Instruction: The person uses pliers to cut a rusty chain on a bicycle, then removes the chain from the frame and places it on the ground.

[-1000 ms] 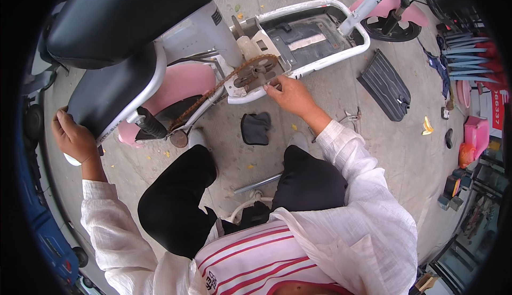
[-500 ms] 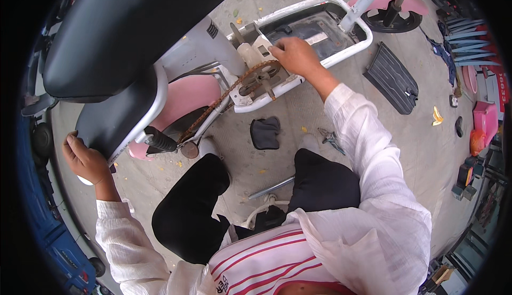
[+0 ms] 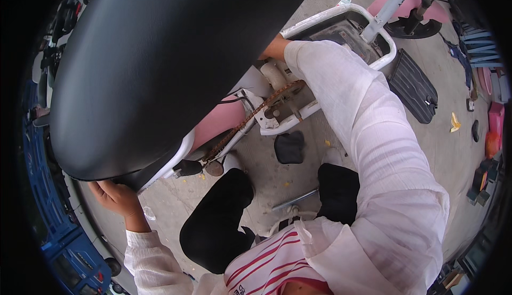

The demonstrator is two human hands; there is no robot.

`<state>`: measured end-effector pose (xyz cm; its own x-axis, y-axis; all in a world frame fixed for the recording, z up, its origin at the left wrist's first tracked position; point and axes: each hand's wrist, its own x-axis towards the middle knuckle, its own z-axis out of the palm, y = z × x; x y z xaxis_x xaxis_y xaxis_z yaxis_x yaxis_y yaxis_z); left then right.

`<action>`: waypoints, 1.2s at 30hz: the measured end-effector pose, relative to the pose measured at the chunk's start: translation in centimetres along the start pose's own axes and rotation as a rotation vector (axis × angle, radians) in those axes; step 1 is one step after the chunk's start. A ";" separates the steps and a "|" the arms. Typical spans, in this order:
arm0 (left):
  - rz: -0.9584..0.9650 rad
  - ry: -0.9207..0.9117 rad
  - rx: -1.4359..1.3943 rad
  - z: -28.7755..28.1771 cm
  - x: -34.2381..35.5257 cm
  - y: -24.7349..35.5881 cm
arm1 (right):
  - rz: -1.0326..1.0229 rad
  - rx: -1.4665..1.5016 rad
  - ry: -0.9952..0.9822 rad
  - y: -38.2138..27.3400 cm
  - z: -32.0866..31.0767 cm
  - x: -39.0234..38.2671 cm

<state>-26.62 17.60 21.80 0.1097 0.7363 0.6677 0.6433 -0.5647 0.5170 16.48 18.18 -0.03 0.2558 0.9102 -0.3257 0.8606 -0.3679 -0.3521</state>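
Observation:
A large black seat (image 3: 154, 71) of a white-and-pink electric bike fills the upper left. My left hand (image 3: 112, 196) is closed on the rear end of the lower black rear seat (image 3: 136, 178), just under the big seat's edge. My right hand (image 3: 274, 47) reaches behind the big seat; only its back edge and wrist show, with the fingers hidden. Below them are a rusty chain (image 3: 234, 130), a chainring (image 3: 282, 103), a pink rear fender (image 3: 216, 119) and the white step-through frame (image 3: 290, 124).
A black ribbed panel (image 3: 413, 87) and a dark cloth piece (image 3: 288, 148) lie on the pavement. The front wheel (image 3: 410, 26) is at upper right. A metal tube (image 3: 293, 200) lies between my legs. A blue vehicle (image 3: 69, 252) stands at left, boxes (image 3: 482, 186) at right.
My right hand has moved from the crank area up and away behind the seat. The big seat now looms larger and covers more of the frame. My left hand stays at the rear.

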 end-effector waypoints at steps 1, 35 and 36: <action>-0.003 0.001 0.033 -0.6 0.0 0.0 | -0.028 0.026 0.008 -1.2 -0.2 -0.5; -0.004 -0.017 0.047 0.1 -0.1 0.3 | -0.405 0.518 -0.175 4.7 -2.7 -15.3; 0.003 -0.024 0.048 0.2 -0.2 -0.1 | -0.401 0.493 -0.162 5.2 -2.3 -15.5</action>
<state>-26.55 17.59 21.56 0.1297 0.7434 0.6561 0.6783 -0.5492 0.4882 17.96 2.59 5.20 -0.1459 0.9689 -0.1999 0.5627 -0.0849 -0.8223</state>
